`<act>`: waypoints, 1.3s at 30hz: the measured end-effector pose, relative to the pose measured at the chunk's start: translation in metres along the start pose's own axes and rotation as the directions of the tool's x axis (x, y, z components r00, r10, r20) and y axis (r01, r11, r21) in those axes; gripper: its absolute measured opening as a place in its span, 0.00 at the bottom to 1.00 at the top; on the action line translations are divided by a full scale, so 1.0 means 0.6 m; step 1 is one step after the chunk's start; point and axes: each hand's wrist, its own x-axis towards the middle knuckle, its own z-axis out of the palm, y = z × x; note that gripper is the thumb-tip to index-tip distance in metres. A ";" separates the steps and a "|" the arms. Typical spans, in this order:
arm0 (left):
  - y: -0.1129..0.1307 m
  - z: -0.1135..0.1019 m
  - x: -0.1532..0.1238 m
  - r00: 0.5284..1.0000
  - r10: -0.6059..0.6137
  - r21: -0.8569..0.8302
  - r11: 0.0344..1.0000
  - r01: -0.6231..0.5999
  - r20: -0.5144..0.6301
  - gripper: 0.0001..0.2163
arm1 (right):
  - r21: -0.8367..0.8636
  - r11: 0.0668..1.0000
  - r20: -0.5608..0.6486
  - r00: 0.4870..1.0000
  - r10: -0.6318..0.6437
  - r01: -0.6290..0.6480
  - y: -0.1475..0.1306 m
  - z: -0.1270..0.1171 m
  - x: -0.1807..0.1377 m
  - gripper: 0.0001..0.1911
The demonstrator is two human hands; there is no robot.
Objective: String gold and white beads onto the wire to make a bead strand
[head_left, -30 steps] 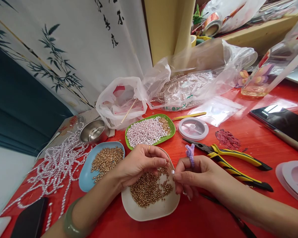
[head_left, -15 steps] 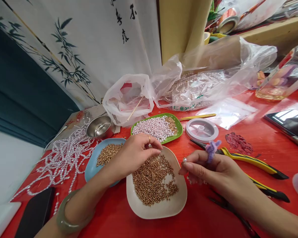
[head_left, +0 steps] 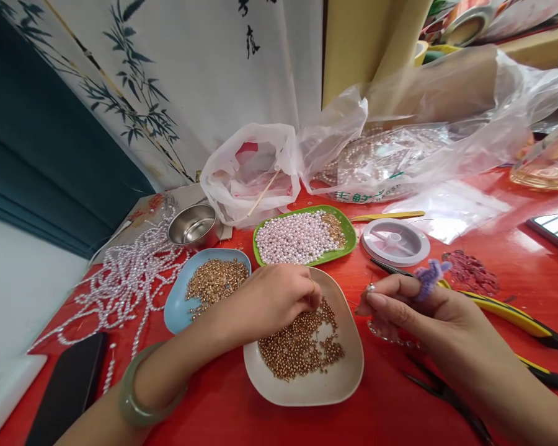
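My left hand (head_left: pixel 286 300) reaches over the off-white dish (head_left: pixel 302 393), which holds many small gold beads (head_left: pixel 297 350). Its fingers are curled down and pressed together at the beads; whatever sits between the tips is hidden. To the right of the dish, my right hand (head_left: pixel 411 310) is closed in a pinch on a white pearl bead (head_left: pixel 371 287) with a thin thread at it. A short strand of beads (head_left: pixel 390 334) hangs below those fingers. A purple fuzzy ring (head_left: pixel 431 279) is on one finger of this hand.
Behind stand a green tray (head_left: pixel 302 238) of pearls and gold beads, a blue dish (head_left: pixel 179 303), a metal bowl (head_left: pixel 194 226) and a spool (head_left: pixel 395 241). Pliers (head_left: pixel 516 313) lie right, pearl strands (head_left: pixel 130 279) and a black phone (head_left: pixel 67 390) left. Plastic bags (head_left: pixel 255 173) line the back.
My left hand has moved down to the gold beads, and its fingers have curled in. My right hand keeps its pinch on the pearl bead. The camera view has shifted slightly.
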 end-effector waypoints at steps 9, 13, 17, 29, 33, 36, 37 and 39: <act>-0.002 -0.019 -0.007 0.998 -0.067 0.047 0.997 0.067 -0.010 0.10 | -0.015 1.000 -0.036 0.999 0.010 -0.010 -0.005 0.006 -0.002 0.12; -0.004 -0.024 -0.009 0.996 -0.086 0.062 0.994 0.087 -0.018 0.11 | -0.001 1.000 -0.041 0.999 0.002 -0.002 -0.001 0.005 0.000 0.09; -0.004 -0.031 -0.017 0.996 -0.071 0.022 0.997 0.070 0.051 0.11 | 0.032 0.999 -0.041 0.999 0.013 -0.012 -0.002 0.007 0.000 0.09; 0.006 -0.036 -0.016 0.990 -0.079 0.190 0.980 0.055 0.119 0.14 | 0.056 0.997 -0.062 0.997 0.055 -0.051 -0.006 0.011 -0.005 0.09; 0.008 -0.035 -0.012 0.986 -0.090 0.201 0.978 0.061 0.140 0.14 | 0.082 0.995 -0.095 0.994 0.060 -0.052 -0.010 0.015 -0.007 0.10; 0.008 -0.037 -0.014 0.983 -0.098 0.191 0.979 0.068 0.154 0.15 | 0.085 0.995 -0.070 0.996 0.051 -0.045 -0.013 0.015 -0.006 0.09; 0.007 -0.037 -0.015 0.983 -0.111 0.191 0.978 0.083 0.144 0.14 | 0.079 0.996 -0.061 0.997 0.048 -0.043 -0.013 0.015 -0.006 0.09; 0.006 -0.037 -0.015 0.984 -0.132 0.195 0.975 0.107 0.118 0.14 | 0.069 0.997 -0.043 0.998 0.042 -0.039 -0.013 0.014 -0.006 0.09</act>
